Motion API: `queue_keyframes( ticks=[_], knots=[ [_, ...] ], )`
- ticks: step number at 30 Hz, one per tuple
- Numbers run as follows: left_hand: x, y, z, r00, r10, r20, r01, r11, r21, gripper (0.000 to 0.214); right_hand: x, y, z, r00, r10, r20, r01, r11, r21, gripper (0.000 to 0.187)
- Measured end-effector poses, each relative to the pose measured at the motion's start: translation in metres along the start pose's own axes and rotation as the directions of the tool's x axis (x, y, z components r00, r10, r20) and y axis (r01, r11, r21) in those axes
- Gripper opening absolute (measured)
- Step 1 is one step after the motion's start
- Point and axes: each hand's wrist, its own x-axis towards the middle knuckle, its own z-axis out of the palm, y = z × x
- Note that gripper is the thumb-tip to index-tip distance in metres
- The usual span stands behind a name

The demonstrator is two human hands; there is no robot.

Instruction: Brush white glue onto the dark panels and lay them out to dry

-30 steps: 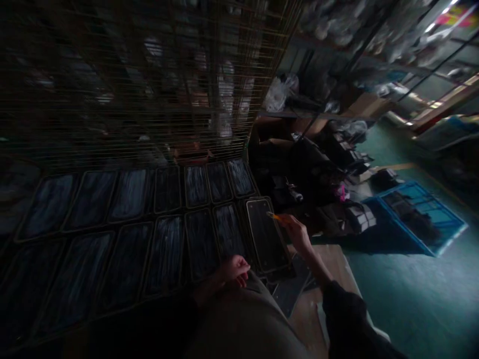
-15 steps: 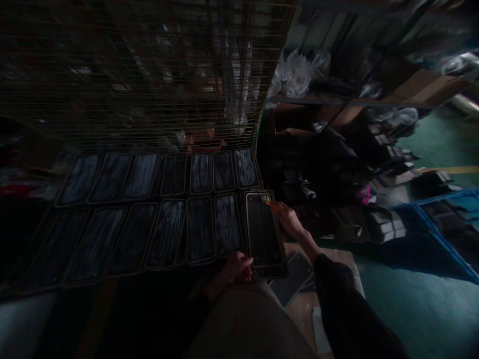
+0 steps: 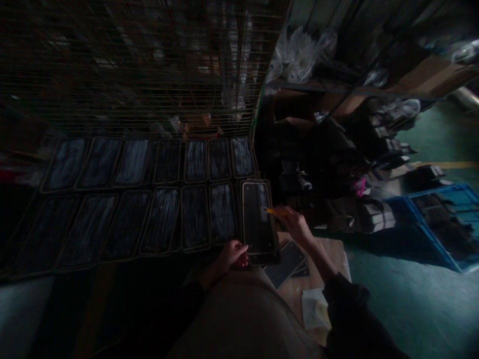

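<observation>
My right hand [image 3: 295, 222] is closed on a thin yellow-orange stick tool [image 3: 275, 212] whose tip rests on a dark rectangular panel with a pale rim [image 3: 257, 217]. My left hand [image 3: 234, 253] is curled at that panel's near left corner, fingers closed against its edge. The panel lies on a small stack at the right end of two rows of similar dark panels [image 3: 160, 219], several of them streaked white. The scene is very dim.
A wire mesh rack [image 3: 149, 75] rises behind the panels. Loose dark sheets [image 3: 288, 259] lie on a wooden board [image 3: 329, 254] by my right arm. Cluttered shelves with bags and boxes [image 3: 337, 129] stand to the right, a blue crate [image 3: 441, 219] on the green floor.
My right hand has drawn the stick tool back from the panel's far corner toward its right middle. The left hand stays at the near corner. The view has shifted slightly.
</observation>
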Motion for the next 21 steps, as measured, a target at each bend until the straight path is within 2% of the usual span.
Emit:
queue_keyframes(
  ticks=[2, 5, 8, 12, 14, 17, 21],
  knots=[
    [0.000, 0.000, 0.000, 1.000, 0.001, -0.005, -0.001, 1.000, 0.014, 0.029, 0.019, 0.009, 0.002, 0.998, -0.037, -0.047, 0.037, 0.999, -0.015, 0.026],
    [-0.001, -0.001, 0.001, 1.000, 0.014, 0.004, -0.014, 1.000, -0.026, 0.027, 0.024, 0.017, 0.008, 0.997, -0.067, 0.028, 0.068, 0.996, -0.055, 0.028],
    [-0.004, -0.002, 0.002, 0.999, 0.040, 0.019, -0.038, 0.994, -0.100, 0.024, -0.004, 0.009, 0.010, 0.992, -0.047, 0.120, 0.056, 0.996, -0.070, 0.030],
    [-0.008, -0.004, 0.002, 0.998, 0.048, 0.026, -0.042, 0.978, -0.205, 0.019, -0.055, -0.017, 0.007, 0.973, 0.021, 0.229, -0.004, 0.997, -0.072, 0.029],
    [-0.010, -0.006, 0.002, 0.998, 0.060, 0.023, -0.053, 0.972, -0.227, 0.017, -0.072, -0.028, 0.004, 0.961, 0.055, 0.270, -0.034, 0.996, -0.082, 0.028],
    [-0.011, -0.009, 0.002, 0.996, 0.084, 0.007, -0.080, 0.971, -0.224, 0.019, -0.081, -0.040, -0.001, 0.945, 0.069, 0.319, -0.050, 0.996, -0.069, 0.025],
    [-0.011, -0.010, 0.003, 0.994, 0.110, -0.010, -0.110, 0.977, -0.185, 0.022, -0.072, -0.042, -0.008, 0.928, 0.105, 0.358, -0.104, 0.994, -0.022, 0.021]
  ],
)
